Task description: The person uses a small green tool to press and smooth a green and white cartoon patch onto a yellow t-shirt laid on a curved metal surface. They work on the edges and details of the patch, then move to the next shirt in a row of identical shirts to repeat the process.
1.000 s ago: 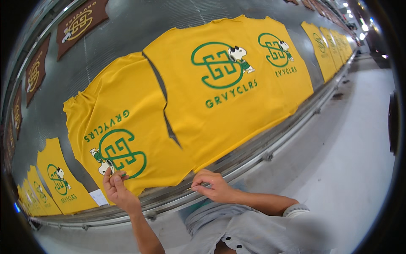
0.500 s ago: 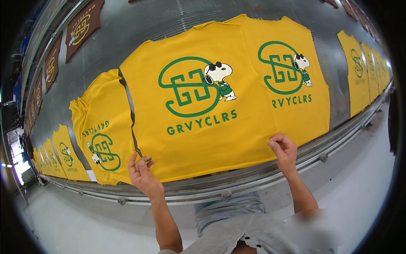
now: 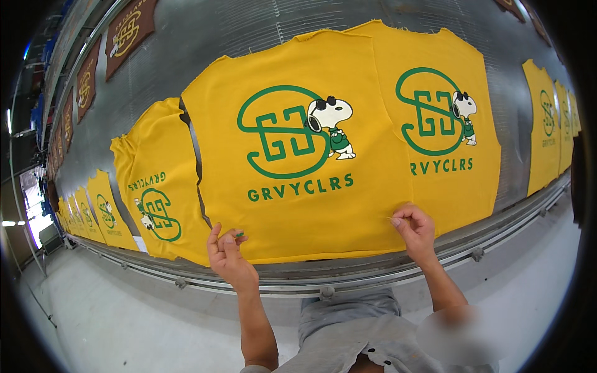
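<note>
A large yellow fabric panel [image 3: 311, 230] with a green printed emblem and a cartoon dog lies on the long grey table, over part of a second yellow panel [image 3: 460, 193] with the same print. Over the near edge, my left hand [image 3: 233, 258] has half-curled fingers, with a tiny green thing [image 3: 240, 235] at their tips that I cannot make out. My right hand [image 3: 415, 233] is closed in a pinch above the panel's lower right; a thin pale strand [image 3: 390, 217] sticks out of it. A third, wrinkled yellow panel [image 3: 161, 180] lies left, its print turned.
Metal rails [image 3: 373, 278] run along the table's near edge. More yellow panels [image 3: 109, 214] lie in a row at left, others [image 3: 544, 130] at right. Brown printed panels [image 3: 129, 34] lie along the far side. A pale floor [image 3: 155, 311] shows below.
The view has shifted a little, so the panels sit further right. My hands are slightly closer together; my right hand has moved left and nearer relative to the cloth.
</note>
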A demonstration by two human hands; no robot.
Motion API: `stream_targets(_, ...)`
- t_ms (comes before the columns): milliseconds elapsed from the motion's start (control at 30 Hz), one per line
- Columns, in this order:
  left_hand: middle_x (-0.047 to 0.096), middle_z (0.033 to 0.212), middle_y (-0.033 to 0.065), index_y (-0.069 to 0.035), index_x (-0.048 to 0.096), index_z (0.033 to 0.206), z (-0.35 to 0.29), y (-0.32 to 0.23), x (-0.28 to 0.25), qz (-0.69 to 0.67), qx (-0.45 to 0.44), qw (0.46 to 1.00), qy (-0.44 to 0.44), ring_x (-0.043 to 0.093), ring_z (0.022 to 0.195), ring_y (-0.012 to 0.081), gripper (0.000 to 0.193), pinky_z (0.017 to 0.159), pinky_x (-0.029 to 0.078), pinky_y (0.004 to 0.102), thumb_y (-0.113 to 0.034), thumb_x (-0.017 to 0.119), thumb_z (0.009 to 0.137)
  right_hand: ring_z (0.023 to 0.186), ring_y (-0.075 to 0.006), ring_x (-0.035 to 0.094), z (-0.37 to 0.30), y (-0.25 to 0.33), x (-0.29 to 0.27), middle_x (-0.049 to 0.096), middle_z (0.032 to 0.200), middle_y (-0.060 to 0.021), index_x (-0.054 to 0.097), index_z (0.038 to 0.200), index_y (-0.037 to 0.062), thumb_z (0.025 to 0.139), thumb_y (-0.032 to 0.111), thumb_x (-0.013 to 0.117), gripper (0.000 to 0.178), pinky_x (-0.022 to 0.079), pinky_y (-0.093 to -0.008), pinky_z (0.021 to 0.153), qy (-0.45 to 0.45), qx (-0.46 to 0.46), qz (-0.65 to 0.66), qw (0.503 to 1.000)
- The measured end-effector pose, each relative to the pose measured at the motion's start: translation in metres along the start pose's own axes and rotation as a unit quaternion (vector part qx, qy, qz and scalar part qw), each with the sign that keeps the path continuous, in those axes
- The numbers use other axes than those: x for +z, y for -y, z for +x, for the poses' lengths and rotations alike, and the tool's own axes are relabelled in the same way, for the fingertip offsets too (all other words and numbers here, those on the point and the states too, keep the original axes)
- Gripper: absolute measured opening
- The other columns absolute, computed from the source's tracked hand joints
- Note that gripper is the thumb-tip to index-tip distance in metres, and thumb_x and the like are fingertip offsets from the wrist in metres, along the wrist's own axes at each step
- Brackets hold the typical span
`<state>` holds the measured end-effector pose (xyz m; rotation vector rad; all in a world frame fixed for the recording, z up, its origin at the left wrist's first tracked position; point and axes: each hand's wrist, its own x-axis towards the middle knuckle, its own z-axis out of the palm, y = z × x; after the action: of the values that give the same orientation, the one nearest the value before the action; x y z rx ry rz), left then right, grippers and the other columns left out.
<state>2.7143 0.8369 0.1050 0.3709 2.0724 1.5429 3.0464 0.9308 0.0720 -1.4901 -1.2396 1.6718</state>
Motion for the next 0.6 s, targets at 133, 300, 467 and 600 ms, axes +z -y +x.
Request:
stream_targets(133, 0.066, 0.094, 0.0112, 0.006, 0.048, 0.128, -0.008, -0.002, 0.013, 0.041, 0.007, 0.999, -0.008, 0.061, 0.089, 0.0167, 0.033, 0.076, 0.051, 0.0302, -0.01, 0.053, 0.099, 0.08, -0.0153, 0.058, 0.0, 0.005, -0.012, 0.061, 0.083, -0.0069, 0.063, 0.088, -0.0005, 0.087, 0.001, 0.066, 0.003, 0.045, -0.0277, 0.074, -0.025, -0.032, 0.006, 0.999)
stream_targets(300, 0.065, 0.096, 0.011, 0.006, 0.047, 0.129, -0.002, -0.004, 0.03, 0.005, 0.02, 1.0, 0.012, 0.059, 0.086, 0.0156, 0.034, 0.078, 0.05, 0.0292, -0.011, 0.052, 0.1, 0.08, -0.0209, 0.061, 0.001, 0.029, -0.007, 0.063, 0.081, -0.0092, 0.064, 0.087, 0.0006, 0.085, 0.004, 0.068, 0.005, 0.048, -0.0311, 0.073, 0.02, -0.06, -0.041, 0.997)
stream_targets(467, 0.065, 0.095, 0.0104, 0.007, 0.045, 0.131, -0.034, -0.029, 0.098, 0.007, 0.05, 0.997, 0.059, 0.059, 0.086, 0.0145, 0.036, 0.079, 0.05, 0.0284, -0.009, 0.052, 0.099, 0.079, -0.0237, 0.061, -0.01, 0.037, -0.052, 0.063, 0.082, -0.0086, 0.064, 0.085, 0.0017, 0.084, 0.002, 0.069, 0.005, 0.048, -0.0313, 0.073, 0.052, -0.093, -0.049, 0.993)
stream_targets(600, 0.066, 0.094, 0.0104, 0.007, 0.044, 0.131, -0.077, -0.031, 0.168, -0.006, 0.058, 0.996, 0.064, 0.06, 0.086, 0.0145, 0.037, 0.079, 0.05, 0.028, -0.01, 0.052, 0.099, 0.081, -0.0245, 0.062, -0.009, 0.025, -0.12, 0.066, 0.084, -0.0088, 0.065, 0.085, 0.0025, 0.083, 0.002, 0.07, 0.006, 0.048, -0.0321, 0.073, 0.07, -0.1, -0.068, 0.99)
